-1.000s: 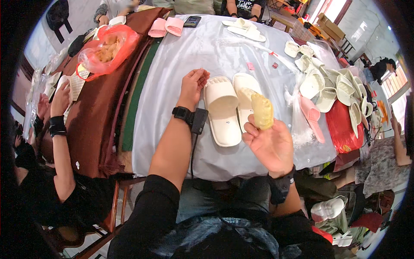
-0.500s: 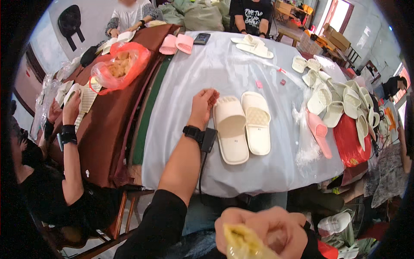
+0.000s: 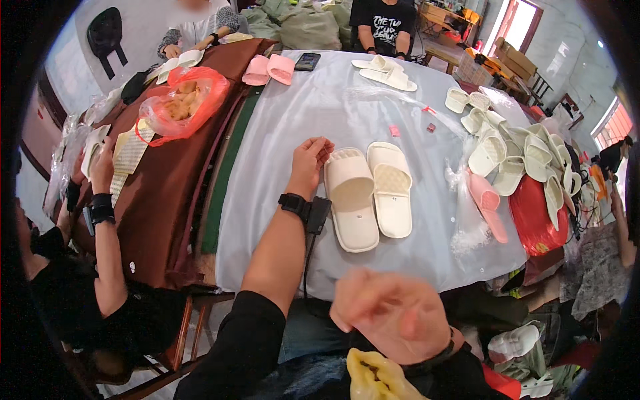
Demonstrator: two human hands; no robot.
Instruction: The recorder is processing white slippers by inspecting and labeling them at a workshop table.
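Note:
A pair of cream slippers lies side by side on the sheet-covered table: the left slipper [image 3: 355,223] and the right slipper [image 3: 393,207], toes pointing away from me. Beside the left one's toe rests my left hand [image 3: 310,163], its fingers curled together and nothing visible in them. A wristband with a dark box and cable is on that wrist. Over the near table edge, my right hand [image 3: 397,313] is raised, its fingers bent and blurred by motion. Below it, at the bottom edge, sits an open yellow plastic packet [image 3: 379,377], apart from the fingers.
Pale slippers [image 3: 527,157] pile up at right by a red bag [image 3: 537,220] and a pink slipper [image 3: 485,203]. Pink slippers [image 3: 269,70], a phone [image 3: 307,62] and white slippers [image 3: 387,72] lie farther back. A red food bag [image 3: 183,107] is left. Other people sit around.
My right hand has lifted upward, away from the yellow packet, which now sits lower in view. My left hand has stayed by the slipper's toe. The view has shifted slightly.

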